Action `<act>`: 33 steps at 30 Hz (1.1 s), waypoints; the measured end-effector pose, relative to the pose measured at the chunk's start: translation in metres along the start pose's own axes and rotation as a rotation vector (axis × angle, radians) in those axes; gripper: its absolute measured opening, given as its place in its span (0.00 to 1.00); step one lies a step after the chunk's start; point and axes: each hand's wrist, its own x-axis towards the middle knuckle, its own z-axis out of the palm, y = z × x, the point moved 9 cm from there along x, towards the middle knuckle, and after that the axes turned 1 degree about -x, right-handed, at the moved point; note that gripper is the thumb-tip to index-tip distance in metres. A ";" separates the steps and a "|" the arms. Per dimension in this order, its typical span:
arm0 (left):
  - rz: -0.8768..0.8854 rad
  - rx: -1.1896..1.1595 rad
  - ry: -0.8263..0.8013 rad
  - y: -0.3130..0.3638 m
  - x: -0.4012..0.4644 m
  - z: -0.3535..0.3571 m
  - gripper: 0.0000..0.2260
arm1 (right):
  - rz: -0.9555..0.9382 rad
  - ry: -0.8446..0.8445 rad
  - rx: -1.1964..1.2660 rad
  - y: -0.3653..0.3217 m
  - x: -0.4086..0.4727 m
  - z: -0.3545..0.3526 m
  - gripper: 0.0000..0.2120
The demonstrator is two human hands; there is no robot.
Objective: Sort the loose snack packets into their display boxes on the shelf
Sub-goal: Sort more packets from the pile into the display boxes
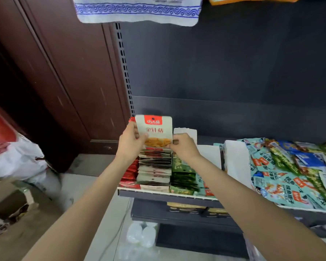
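While both arms reach in from six o'clock, the left hand (131, 142) and the right hand (183, 146) hold one white packet (154, 131) upright between them near the centre of the view. The left thumb lies across the packet's front at its lower left, fingers curled behind; the right fingers pinch its lower right corner. The packet has a red label on top and a picture of yellow food below.

Directly under it, toward six o'clock, a row of like white packets (154, 170) stands packed on edge on the shelf (167, 197). Touching that row at nine o'clock is a row of red packets (130, 172); at three o'clock, a row of green packets (183, 176). Whether each row sits in its own box cannot be told.

At three o'clock on the same shelf, a white box wall (235, 162) borders a loose heap of pale blue and green packets (290, 176).
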 end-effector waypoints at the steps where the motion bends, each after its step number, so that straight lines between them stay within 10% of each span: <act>1: 0.011 -0.017 -0.028 -0.002 -0.001 -0.001 0.11 | -0.004 -0.003 -0.014 -0.003 -0.001 -0.001 0.11; 12: 0.246 0.349 -0.298 0.013 -0.012 0.021 0.06 | -0.132 0.018 -0.091 -0.023 -0.006 -0.010 0.06; 19: 0.448 0.611 -0.179 0.055 -0.022 0.062 0.08 | -0.033 0.149 0.041 0.011 -0.017 -0.061 0.07; 33: 0.314 0.434 -0.600 0.135 -0.100 0.390 0.20 | 0.369 0.298 -0.373 0.275 -0.094 -0.259 0.20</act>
